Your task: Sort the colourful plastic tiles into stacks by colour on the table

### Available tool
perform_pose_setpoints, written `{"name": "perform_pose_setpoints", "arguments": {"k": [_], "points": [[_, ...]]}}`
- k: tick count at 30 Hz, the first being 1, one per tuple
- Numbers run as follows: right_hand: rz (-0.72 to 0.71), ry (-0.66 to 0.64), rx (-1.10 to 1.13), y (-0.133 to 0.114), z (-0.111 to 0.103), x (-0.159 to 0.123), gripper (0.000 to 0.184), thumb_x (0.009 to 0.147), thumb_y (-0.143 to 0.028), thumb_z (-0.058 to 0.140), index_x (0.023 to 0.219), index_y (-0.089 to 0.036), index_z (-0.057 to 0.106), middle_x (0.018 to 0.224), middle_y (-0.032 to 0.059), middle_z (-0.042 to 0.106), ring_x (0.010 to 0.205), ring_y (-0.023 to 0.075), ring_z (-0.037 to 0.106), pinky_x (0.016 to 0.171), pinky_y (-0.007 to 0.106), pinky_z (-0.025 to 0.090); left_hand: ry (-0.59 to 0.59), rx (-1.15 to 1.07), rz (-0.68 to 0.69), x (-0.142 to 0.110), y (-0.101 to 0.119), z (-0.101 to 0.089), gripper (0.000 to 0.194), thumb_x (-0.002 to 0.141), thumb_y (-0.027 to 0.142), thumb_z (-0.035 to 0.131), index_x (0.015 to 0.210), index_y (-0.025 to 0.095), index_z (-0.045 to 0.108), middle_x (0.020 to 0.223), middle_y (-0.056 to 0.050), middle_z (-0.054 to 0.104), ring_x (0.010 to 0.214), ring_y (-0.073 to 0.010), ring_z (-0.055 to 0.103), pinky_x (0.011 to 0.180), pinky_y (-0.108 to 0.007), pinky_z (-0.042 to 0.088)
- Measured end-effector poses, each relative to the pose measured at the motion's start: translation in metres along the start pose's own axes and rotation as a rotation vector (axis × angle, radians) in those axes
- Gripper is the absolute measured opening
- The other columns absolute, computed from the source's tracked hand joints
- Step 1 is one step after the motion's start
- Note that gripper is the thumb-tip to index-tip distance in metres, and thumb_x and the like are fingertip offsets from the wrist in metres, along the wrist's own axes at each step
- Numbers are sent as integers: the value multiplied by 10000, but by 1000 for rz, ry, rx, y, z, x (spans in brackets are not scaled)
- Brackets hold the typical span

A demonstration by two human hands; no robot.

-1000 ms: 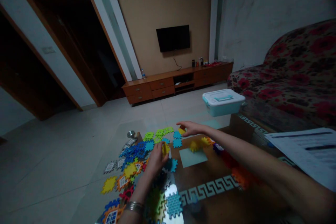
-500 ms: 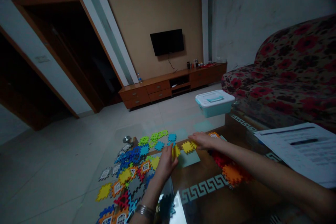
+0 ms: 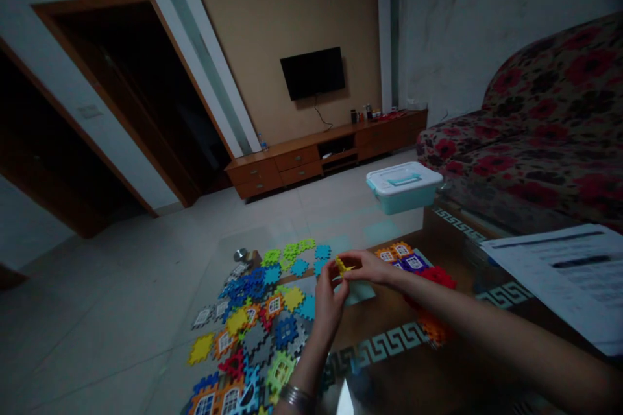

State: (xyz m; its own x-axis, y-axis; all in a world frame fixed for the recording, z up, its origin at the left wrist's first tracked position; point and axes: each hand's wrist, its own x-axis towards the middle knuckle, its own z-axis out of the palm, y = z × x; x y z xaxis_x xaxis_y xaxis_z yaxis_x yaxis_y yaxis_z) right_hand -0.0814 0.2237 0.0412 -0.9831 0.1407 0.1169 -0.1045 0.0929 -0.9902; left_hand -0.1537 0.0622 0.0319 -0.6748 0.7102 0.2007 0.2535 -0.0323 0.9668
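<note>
A small yellow interlocking foam piece (image 3: 343, 266) is pinched between my left hand (image 3: 328, 305) and my right hand (image 3: 370, 267), just above a glass-topped table (image 3: 389, 343). Its shape is partly hidden by my fingers. Under my hands lies a pale teal sheet (image 3: 360, 293). Beside my left hand spreads a layer of multicoloured foam puzzle pieces (image 3: 263, 331), some printed with little windows. Several orange, purple and red pieces (image 3: 413, 266) lie just beyond my right hand.
A teal plastic box with a white lid (image 3: 403, 187) stands beyond the table. Printed papers (image 3: 555, 279) lie at the right, next to a floral sofa (image 3: 535, 155). A small metal knob (image 3: 240, 255) sits at the table's far edge. A wooden TV cabinet (image 3: 326, 159) lines the far wall.
My right hand has moved left and joined my left hand on the yellow piece. The yellow pieces earlier seen on the teal sheet no longer show there, and more window pieces show at right.
</note>
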Motion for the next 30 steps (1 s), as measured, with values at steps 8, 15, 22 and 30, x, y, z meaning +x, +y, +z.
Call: {"name": "perform_pose_setpoints", "arguments": {"k": [8, 15, 22, 30], "points": [[28, 19, 62, -6, 11, 5, 588, 625, -392, 820, 1132, -174, 619, 1125, 95, 678, 1078, 258, 630, 995, 446, 468, -60, 203, 16, -8, 7, -12, 457, 849, 303, 542, 1293, 196, 535, 1354, -143, 589, 1208, -241, 597, 979, -405, 509], [4, 20, -797, -20, -31, 4, 444, 680, -197, 735, 1105, -159, 613, 1163, 146, 615, 1086, 294, 550, 966, 430, 437, -111, 1066, -195, -3, 32, -66, 526, 743, 173, 656, 1263, 201, 582, 1390, -156, 553, 1344, -336, 452, 1066, -503, 373], [100, -143, -1287, -13, -48, 0, 341, 742, -188, 683, 1080, -166, 642, 1166, 167, 626, 1100, 331, 547, 928, 417, 424, -227, 1394, -345, -2, 28, -108, 324, 838, 142, 506, 1134, 183, 629, 1255, -147, 631, 1212, -317, 547, 886, -428, 420], [142, -151, -1324, -8, -46, -1, 366, 782, -231, 697, 1137, -155, 650, 1180, 177, 632, 1134, 335, 562, 920, 404, 434, -191, 1357, -289, 4, 25, -105, 424, 819, 136, 519, 1240, 177, 547, 1274, -157, 612, 1232, -299, 534, 961, -430, 378]]}}
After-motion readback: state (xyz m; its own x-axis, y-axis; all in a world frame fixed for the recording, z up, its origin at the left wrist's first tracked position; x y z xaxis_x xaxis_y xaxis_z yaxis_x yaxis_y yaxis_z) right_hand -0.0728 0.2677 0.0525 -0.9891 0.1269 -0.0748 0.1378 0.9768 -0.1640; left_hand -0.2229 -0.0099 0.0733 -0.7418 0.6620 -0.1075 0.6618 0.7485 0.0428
